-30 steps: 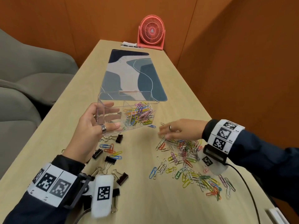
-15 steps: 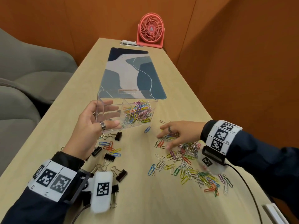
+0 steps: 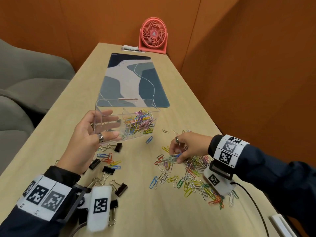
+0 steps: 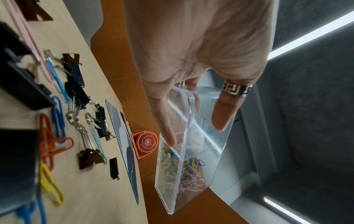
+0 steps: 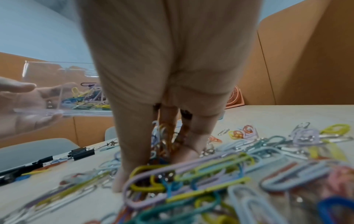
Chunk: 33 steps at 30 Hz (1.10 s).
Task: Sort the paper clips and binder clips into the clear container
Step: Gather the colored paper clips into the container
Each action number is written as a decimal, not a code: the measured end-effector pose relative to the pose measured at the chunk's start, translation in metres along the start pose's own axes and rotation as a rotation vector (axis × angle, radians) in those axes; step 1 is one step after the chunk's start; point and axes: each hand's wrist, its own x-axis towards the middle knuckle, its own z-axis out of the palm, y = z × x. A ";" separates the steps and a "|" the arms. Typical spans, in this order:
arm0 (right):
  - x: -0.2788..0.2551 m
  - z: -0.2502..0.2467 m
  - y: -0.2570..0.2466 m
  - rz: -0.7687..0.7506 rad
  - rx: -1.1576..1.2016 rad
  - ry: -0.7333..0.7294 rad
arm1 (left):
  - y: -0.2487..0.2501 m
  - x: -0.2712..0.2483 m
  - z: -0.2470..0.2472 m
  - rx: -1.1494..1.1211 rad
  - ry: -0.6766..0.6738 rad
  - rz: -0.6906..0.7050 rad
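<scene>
Left hand [image 3: 85,139] grips the tilted clear container [image 3: 126,120]; only the head view shows the right hand [image 3: 189,147] pinching paper clips [image 3: 171,159].

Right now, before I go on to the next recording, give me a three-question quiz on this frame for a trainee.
1. True or false: binder clips already lie in the clear container.
2. What does the left hand hold? A) the pink fan B) the clear container C) a binder clip
3. Fill in: the right hand pinches a bunch of ____ above the loose pile.

Key: 1 false, they lie on the table; only paper clips are in it. 2 B. 3 paper clips.
</scene>
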 end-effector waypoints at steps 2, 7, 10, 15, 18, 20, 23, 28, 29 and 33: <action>0.002 0.000 0.000 0.012 -0.004 0.011 | 0.000 0.000 0.001 0.001 0.000 -0.001; 0.005 0.000 -0.002 0.053 -0.037 0.074 | 0.000 -0.001 0.002 -0.002 -0.002 -0.001; 0.004 -0.005 -0.002 0.046 -0.030 0.106 | 0.001 0.000 0.001 0.005 -0.006 -0.001; -0.006 -0.026 -0.008 0.006 0.062 0.223 | 0.001 -0.001 0.002 0.013 -0.015 0.005; -0.016 -0.055 -0.021 -0.045 0.106 0.332 | 0.002 -0.002 0.002 0.032 -0.006 0.006; -0.021 -0.076 -0.032 -0.096 0.143 0.421 | 0.002 -0.002 0.003 0.036 -0.009 -0.001; -0.018 -0.097 -0.052 -0.190 0.205 0.535 | 0.000 -0.001 0.002 0.043 -0.018 -0.004; 0.005 -0.088 -0.085 -0.276 0.216 0.536 | -0.001 -0.002 0.003 0.003 -0.042 -0.024; 0.009 -0.084 -0.088 -0.263 0.183 0.531 | -0.001 -0.002 0.003 -0.005 -0.048 -0.028; 0.019 -0.069 -0.093 -0.185 -0.024 0.554 | -0.001 -0.002 0.003 -0.043 -0.063 -0.023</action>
